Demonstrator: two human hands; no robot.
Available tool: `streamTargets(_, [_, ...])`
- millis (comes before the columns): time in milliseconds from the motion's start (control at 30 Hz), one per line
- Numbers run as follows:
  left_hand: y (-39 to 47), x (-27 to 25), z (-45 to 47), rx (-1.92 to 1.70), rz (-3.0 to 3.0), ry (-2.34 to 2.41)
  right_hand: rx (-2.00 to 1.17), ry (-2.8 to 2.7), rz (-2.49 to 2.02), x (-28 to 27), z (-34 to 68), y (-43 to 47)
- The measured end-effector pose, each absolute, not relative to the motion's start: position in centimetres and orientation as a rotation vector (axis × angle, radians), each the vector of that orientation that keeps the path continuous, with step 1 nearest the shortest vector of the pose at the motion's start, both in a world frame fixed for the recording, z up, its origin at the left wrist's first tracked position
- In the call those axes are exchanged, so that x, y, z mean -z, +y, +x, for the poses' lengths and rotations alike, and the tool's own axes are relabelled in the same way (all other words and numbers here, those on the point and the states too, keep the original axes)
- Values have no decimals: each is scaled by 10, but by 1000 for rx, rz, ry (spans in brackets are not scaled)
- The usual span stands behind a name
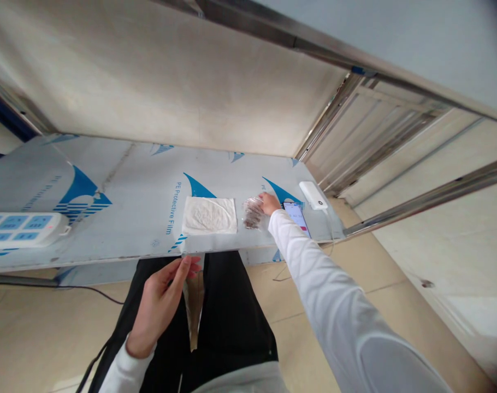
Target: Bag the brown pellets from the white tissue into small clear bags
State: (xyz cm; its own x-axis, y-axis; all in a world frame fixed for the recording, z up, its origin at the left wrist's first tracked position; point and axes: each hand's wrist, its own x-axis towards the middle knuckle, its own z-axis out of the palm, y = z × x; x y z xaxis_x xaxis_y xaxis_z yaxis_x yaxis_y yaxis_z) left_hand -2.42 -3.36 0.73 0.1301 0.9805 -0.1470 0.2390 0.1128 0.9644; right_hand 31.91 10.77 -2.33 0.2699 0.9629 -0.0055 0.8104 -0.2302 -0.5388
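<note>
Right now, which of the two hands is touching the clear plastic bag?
The right hand, which touches the bag; the left hand is apart from it.

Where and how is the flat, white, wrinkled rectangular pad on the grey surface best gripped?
Probably pinch the pad at its near-left corner, coming from the front left with the left hand: the pad lies flat, and its right side faces the clear, crinkled plastic bag and right hand.

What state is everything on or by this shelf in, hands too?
White pad: lying flat, wrinkled
Plastic bag: crumpled, dark contents; sealing unclear
Phone: face up, screen lit
White device: lying flat
Power strip: visible sockets unused
Right hand: at the bag, grip unclear
Left hand: fingers bent, near the shelf edge
</note>
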Motion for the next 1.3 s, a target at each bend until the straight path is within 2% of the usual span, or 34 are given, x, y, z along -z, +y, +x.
streamTargets(167, [-35,-6,-25,-839,1347,1276,-494,-1679,-2261,9,319,114])
streamTargets(400, [-35,-3,-29,-861,1342,1265,-287,-1649,-2249,-35,329,112])
streamTargets(567, [-34,-2,-27,-898,1305,1245,-291,-1716,-2195,-65,323,107])
streamTargets(800, [-38,-5,-31,-939,1289,1219,-480,-1977,-1837,-81,218,129])
streamTargets(900, [-40,-8,-43,-994,1260,1248,-391,-2026,-1713,-84,149,158])
streamTargets(1067, [-46,-14,-65,-1071,1172,1294,-149,-2090,-1609,-64,49,186])
streamTargets(1300, [-51,2,-85,-1129,1103,1383,-275,-2324,-1432,28,-13,132])
